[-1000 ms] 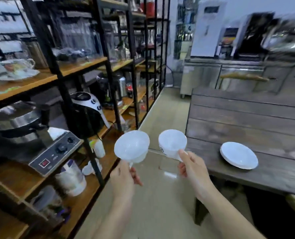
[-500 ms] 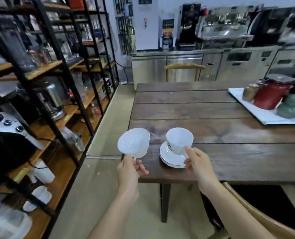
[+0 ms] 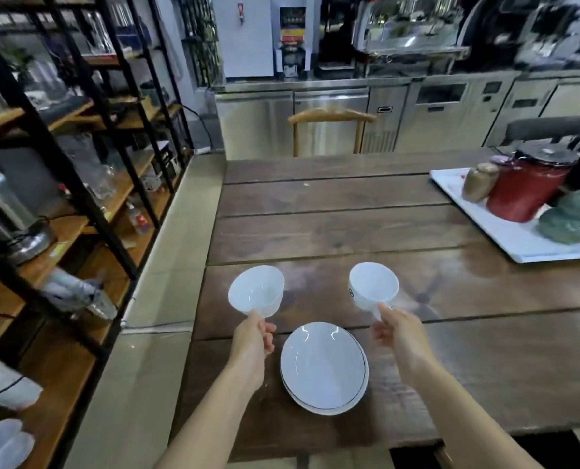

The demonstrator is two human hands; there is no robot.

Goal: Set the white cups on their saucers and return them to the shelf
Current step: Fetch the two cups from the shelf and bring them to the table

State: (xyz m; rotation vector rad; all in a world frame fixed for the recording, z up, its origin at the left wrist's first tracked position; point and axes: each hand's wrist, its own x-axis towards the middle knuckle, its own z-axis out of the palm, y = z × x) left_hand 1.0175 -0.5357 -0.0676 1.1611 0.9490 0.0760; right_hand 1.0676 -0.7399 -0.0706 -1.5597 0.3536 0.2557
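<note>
Both hands are raised above the near edge of the wooden table (image 3: pixel 349 231), and a white cup is gripped by its handle in each. By the left hand (image 3: pixel 253 343) the left cup (image 3: pixel 256 291) is held tilted, its mouth turned toward the camera; by the right hand (image 3: pixel 398 335) the right cup (image 3: pixel 373 286), marked with a small dark logo on its side, is held in the same manner. Between the two forearms, stacked white saucers (image 3: pixel 324 367) with a thin dark rim line are seen lying on the table, below both cups and touched by neither. Farther off to the right, a white tray (image 3: pixel 519 245) is occupied by a red pot (image 3: pixel 525 191) and a green teapot (image 3: pixel 573 221). Along the left, black-framed wooden shelves (image 3: pixel 78 164) are stocked with glassware and appliances. Beyond the table, a wooden chair (image 3: pixel 329 116) is set before stainless steel counters (image 3: pixel 400 110).
</note>
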